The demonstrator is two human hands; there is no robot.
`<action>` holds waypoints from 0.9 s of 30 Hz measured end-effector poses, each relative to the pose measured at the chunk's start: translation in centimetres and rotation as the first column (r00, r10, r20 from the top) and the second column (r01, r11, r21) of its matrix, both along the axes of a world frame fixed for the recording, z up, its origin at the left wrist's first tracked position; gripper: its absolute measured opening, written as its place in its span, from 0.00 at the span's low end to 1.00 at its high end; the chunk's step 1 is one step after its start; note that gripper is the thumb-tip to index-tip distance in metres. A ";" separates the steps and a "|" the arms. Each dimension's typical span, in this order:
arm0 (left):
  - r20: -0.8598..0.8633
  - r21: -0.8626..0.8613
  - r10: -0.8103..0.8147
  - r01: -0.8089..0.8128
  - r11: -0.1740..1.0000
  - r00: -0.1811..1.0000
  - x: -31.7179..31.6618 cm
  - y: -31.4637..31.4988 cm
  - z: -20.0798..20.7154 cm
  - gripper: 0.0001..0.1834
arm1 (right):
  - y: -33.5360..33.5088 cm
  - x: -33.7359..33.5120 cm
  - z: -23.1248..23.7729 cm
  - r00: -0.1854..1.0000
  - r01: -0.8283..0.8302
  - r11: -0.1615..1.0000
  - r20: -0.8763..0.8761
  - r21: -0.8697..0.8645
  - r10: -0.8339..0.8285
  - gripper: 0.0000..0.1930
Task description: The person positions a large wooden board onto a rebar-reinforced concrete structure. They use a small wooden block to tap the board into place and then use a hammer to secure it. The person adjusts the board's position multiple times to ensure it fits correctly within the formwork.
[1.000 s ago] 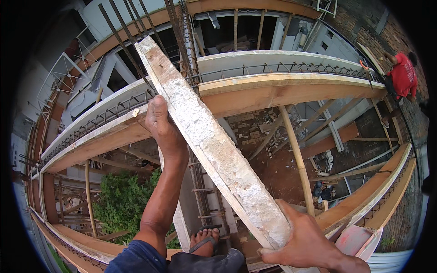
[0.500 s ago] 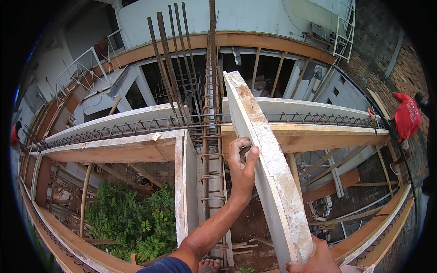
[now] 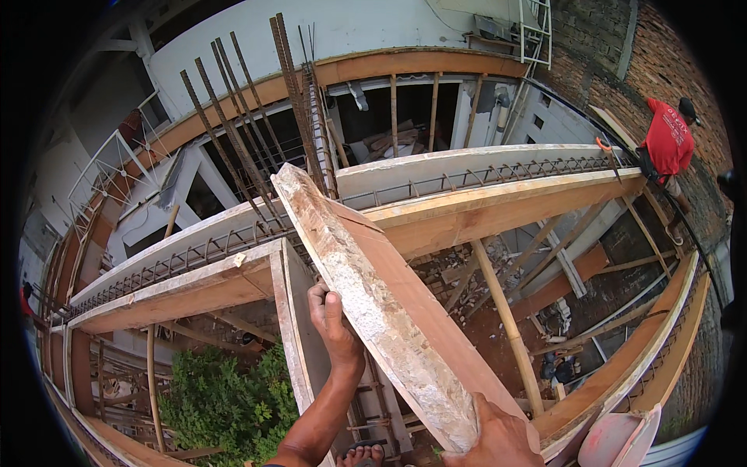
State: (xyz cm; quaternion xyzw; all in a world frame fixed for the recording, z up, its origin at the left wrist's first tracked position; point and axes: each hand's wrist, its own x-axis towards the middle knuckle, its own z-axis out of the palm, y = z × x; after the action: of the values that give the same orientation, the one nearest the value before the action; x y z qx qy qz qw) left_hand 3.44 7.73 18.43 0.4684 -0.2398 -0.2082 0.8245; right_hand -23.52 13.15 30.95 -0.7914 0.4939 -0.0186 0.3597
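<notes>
A long formwork panel (image 3: 373, 303), with a rough edge crusted in white cement and a brown plywood face, slants across the middle. Its far end leans over the rebar beam cage (image 3: 194, 253). My right hand (image 3: 498, 440) grips the panel's near end, thumb on the crusted edge and fingers partly hidden. Against the panel's left side, about halfway along, is my left hand (image 3: 336, 331), with thumb raised and fingers curled. How far those fingers wrap around the panel is hidden.
Upright rebar (image 3: 233, 101) stands beyond the panel. Bamboo props (image 3: 506, 319) and green plants (image 3: 222, 397) lie below, inside open formwork bays. A person in a red shirt (image 3: 669, 140) is at the far right. My foot (image 3: 362, 455) stands on the narrow beam.
The panel's far end has swung left and down, and its brown face now shows. Both hands moved left with it. My view has tilted and shifted right.
</notes>
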 end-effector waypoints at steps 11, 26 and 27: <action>0.070 0.084 -0.161 0.155 0.984 0.984 -2.0 1.1 0.9 0.47 | -1.3 -1.1 -0.4 0.992 -0.038 0.999 -0.122 0.027 0.041 0.51; 0.280 0.060 -0.283 0.278 0.959 0.917 -5.0 -3.3 4.6 0.47 | -5.5 -1.2 3.9 0.949 0.129 0.868 0.194 0.480 -0.248 0.39; 0.290 0.051 -0.270 0.267 0.962 0.918 -4.9 -3.1 4.7 0.46 | -5.2 -1.0 3.8 0.942 0.103 0.870 0.234 0.482 -0.241 0.39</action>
State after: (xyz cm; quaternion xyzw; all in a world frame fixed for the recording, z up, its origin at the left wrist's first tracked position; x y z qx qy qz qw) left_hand -1.50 4.58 23.15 0.4610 -0.4205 -0.2485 0.7409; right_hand -24.47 7.91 34.77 -0.6236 0.4959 -0.0469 0.6025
